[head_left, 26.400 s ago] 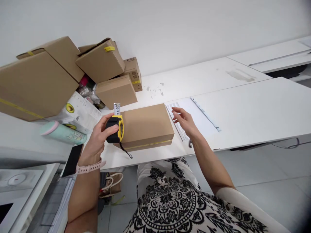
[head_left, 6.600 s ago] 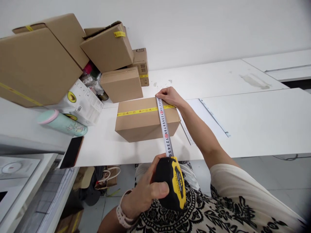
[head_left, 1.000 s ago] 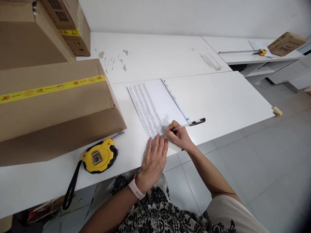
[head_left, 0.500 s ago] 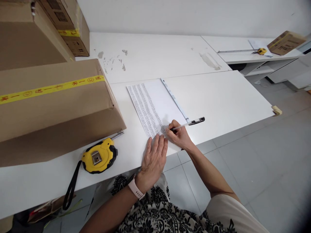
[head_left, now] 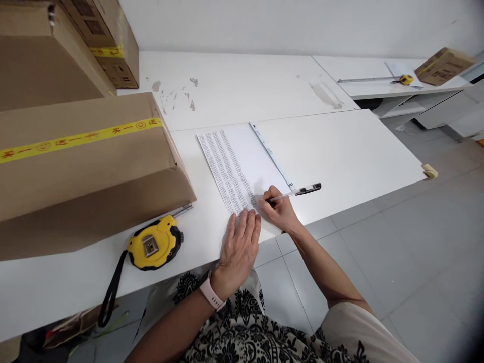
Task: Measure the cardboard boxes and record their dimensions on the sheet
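Observation:
A sheet of paper point(head_left: 245, 151) lies on the white table, with several columns of small dark marks along its left part and a blank area to their right. My right hand point(head_left: 279, 209) grips a pen point(head_left: 298, 191) with a clear barrel and black cap end; its tip is at the lower part of the sheet, partly hidden by my fingers. Flat on the paper's near edge rests my left hand point(head_left: 241, 242), fingers stretched out. Along the sheet's right side runs a pale blue strip point(head_left: 270, 151) with dark print.
Left of the paper stands a large cardboard box point(head_left: 91, 151) with yellow tape. A yellow tape measure point(head_left: 155, 244) with a black strap lies near the table's front edge. More boxes point(head_left: 109, 40) stand behind. Far right are another small box point(head_left: 444, 65) and tape measure point(head_left: 406, 79).
The pen's upper end has shifted very slightly to the right. My left hand stays flat in the same place.

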Available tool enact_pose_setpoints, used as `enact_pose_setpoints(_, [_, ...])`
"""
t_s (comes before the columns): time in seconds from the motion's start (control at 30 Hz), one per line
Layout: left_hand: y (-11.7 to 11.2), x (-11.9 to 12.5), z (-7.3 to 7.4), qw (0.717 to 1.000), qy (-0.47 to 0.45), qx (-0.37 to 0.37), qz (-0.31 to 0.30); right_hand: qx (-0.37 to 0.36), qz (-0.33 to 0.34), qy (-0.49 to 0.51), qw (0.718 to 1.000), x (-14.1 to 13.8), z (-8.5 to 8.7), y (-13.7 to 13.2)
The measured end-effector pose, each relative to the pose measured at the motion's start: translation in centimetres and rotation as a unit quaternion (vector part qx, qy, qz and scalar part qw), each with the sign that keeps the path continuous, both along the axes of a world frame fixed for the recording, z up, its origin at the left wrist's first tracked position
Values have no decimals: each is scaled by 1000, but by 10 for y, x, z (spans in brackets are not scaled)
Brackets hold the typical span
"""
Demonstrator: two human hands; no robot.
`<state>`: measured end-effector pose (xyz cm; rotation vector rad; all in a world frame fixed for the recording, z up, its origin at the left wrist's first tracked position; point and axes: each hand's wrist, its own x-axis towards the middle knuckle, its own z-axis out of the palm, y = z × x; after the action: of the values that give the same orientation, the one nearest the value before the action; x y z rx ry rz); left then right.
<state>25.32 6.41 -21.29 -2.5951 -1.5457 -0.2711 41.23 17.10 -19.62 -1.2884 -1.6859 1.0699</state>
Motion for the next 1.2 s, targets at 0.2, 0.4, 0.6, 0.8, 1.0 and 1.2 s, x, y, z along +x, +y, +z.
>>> enact_pose_setpoints(0.2, [0,0,-1,1000,-1,-2,0,-1,2,-11,1000,-1,1,0])
enact_pose_setpoints(0.4, [0,-1,-5,1000,-15,-3,-4,-1,-6,-21,1000,-1,2,-1])
enact_pose_setpoints(0.6, [-1,-3,-8,1000,-17,2,-8,0,1,-21,1000,0,3,-1])
enact_pose_setpoints(0.8, [0,-2,-4,1000,-14,-3,-6,-1,2,-10,1000,1,2,1])
enact_pose_setpoints(1.0, [0,-1,-1,1000,-6,-4,-4,5,-17,-20,1000,2,-1,1])
enact_pose_setpoints(1.2, [0,-2,-5,1000,-14,-5,-5,-1,-8,-20,1000,1,1,1])
